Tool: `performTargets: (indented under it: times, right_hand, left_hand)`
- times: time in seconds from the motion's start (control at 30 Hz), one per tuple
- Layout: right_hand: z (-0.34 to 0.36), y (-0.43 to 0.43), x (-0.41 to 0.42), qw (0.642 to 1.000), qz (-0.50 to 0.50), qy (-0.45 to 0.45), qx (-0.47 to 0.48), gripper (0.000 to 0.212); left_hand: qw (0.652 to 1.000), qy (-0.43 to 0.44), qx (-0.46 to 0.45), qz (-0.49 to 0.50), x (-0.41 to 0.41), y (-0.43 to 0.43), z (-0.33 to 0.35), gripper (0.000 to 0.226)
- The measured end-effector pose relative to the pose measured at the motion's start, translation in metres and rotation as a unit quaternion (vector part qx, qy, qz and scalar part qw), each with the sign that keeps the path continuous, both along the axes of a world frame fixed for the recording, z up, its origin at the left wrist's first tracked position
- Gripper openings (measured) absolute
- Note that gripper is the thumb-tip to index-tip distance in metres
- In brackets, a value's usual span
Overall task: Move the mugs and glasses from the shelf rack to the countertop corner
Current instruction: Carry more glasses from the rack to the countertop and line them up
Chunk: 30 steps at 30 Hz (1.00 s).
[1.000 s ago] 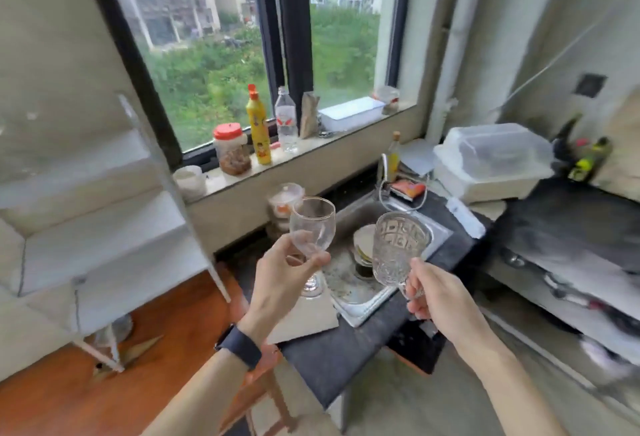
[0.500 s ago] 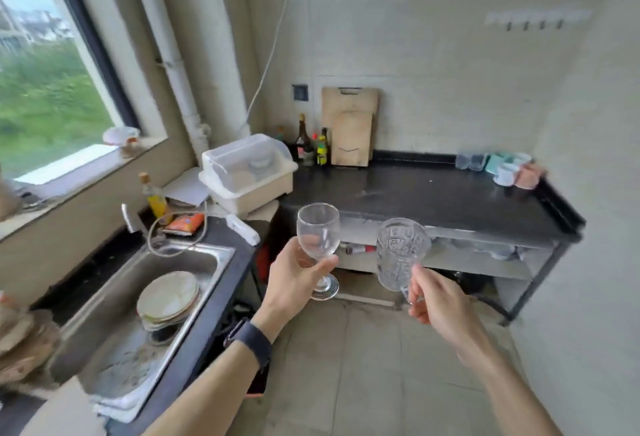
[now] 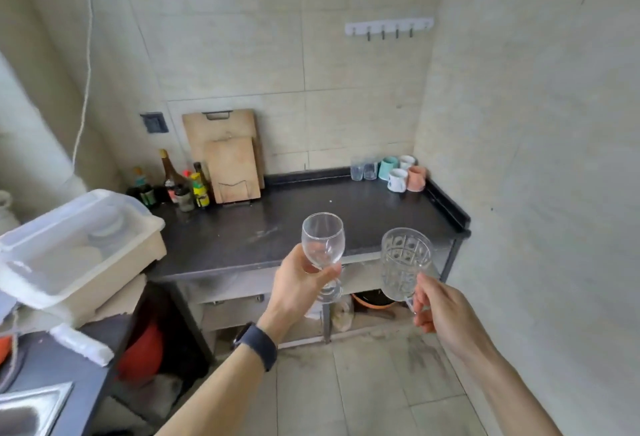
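- Tiled walls meet at a corner behind a dark countertop.
- Left hand is closed around a wine glass, and right hand pinches a patterned glass, both in the air before the counter.
- Mugs and small glasses sit in the far corner.
- Cutting boards and bottles lean by the wall.

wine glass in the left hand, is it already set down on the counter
No, the left hand holds the wine glass up in the air, short of the counter.
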State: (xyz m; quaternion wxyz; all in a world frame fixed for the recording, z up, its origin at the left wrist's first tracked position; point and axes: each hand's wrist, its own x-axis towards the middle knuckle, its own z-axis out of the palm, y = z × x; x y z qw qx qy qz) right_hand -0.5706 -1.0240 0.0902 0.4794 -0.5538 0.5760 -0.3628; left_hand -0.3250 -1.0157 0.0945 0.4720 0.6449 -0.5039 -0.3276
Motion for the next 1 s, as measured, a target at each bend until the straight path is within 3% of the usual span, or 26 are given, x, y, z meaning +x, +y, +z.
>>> performTargets:
  times: [0.4, 0.7, 1.0]
  right_hand:
    - [-0.031, -0.173, -0.031, 0.996, -0.067, 0.013, 0.061, 0.049]
    - [-0.054, -0.354, -0.048, 0.995, -0.003, 0.059, 0.081, 0.046]
    - [-0.084, -0.517, -0.043, 0.989, 0.031, 0.073, 0.121, 0.042]
  left_hand:
    - [0.998, 0.007, 0.045, -0.040, -0.014, -0.214, -0.029, 0.029]
    - [0.996, -0.034, 0.086, 0.000, -0.039, -0.380, -0.050, 0.038]
    - [0.986, -0.029, 0.156, 0.045, -0.035, -0.504, -0.075, 0.031]
